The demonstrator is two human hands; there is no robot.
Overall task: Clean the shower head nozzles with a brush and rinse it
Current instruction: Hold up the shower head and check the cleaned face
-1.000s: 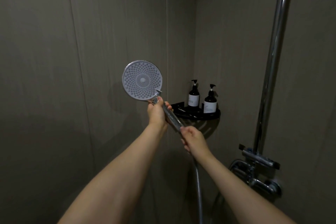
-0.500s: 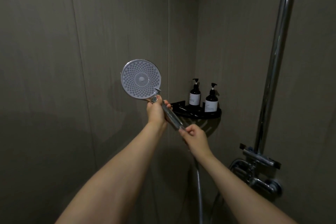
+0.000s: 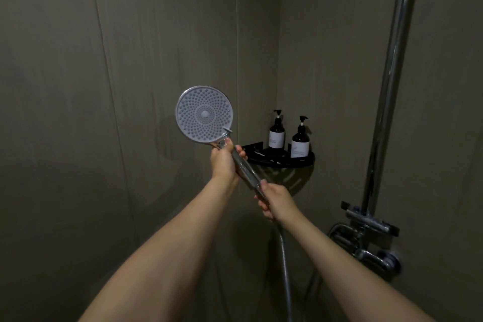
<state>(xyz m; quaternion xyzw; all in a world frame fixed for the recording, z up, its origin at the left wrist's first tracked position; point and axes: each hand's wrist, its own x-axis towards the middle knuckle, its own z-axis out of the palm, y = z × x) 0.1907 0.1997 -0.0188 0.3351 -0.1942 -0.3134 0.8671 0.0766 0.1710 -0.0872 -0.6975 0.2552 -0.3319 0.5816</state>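
Overhead, the shower head (image 3: 204, 114) was held up in front of the left wall, its round nozzle face turned toward the viewer. The left hand (image 3: 224, 159) gripped the top of the handle (image 3: 245, 168) just below the head, fingers curled round it. The right hand (image 3: 276, 198) gripped the handle's lower end, thumb along the top and fingers wrapped underneath. A metal hose (image 3: 286, 269) hung down from that end. Behind the hands, a black corner shelf (image 3: 281, 161) carried two dark pump bottles (image 3: 277, 132), standing upright side by side. At right, a chrome riser pipe (image 3: 389, 81) ran up from the mixer valve (image 3: 371, 240).
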